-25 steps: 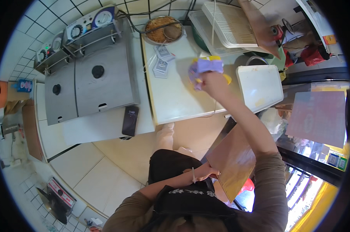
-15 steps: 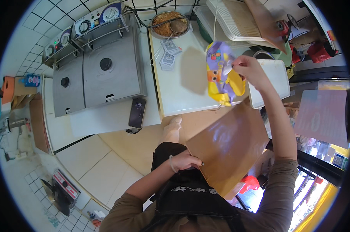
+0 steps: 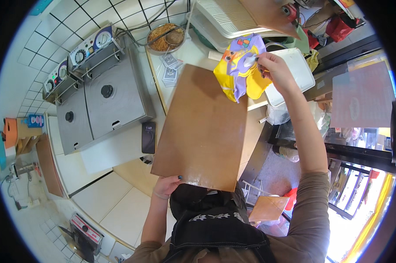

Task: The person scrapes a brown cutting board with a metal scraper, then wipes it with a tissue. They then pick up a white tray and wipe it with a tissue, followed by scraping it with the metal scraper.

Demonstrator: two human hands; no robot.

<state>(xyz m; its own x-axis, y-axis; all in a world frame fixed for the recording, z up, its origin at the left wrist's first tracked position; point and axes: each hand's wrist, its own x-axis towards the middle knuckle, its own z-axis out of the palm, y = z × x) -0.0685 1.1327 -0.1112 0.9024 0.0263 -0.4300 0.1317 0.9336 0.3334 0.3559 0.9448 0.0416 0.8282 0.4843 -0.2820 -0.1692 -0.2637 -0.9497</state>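
My left hand [image 3: 165,186] is closed on the near left edge of a large, flat brown sheet [image 3: 202,127], thumb on top and fingers hidden beneath. The sheet is held out in front of my apron, covering part of the white table. Beyond its far right corner is a soft purple and yellow plastic pack [image 3: 237,70] with cartoon printing. My right hand [image 3: 274,70] is closed at the pack's right side, its fingertips pinching by a white patch. Whether that patch is a tissue or part of the pack I cannot tell.
A two-lid steel fryer [image 3: 114,96] stands at left, with a phone [image 3: 148,137] beside it. Behind the sheet are a bowl of brown crumbly food [image 3: 158,37] and small clear packets [image 3: 171,74]. A white tray [image 3: 301,65] lies right, under my right forearm.
My left hand has swung the brown sheet up and leftward over the table, turning it more upright in view. The pack has tilted, still at my right hand. The view has shifted.
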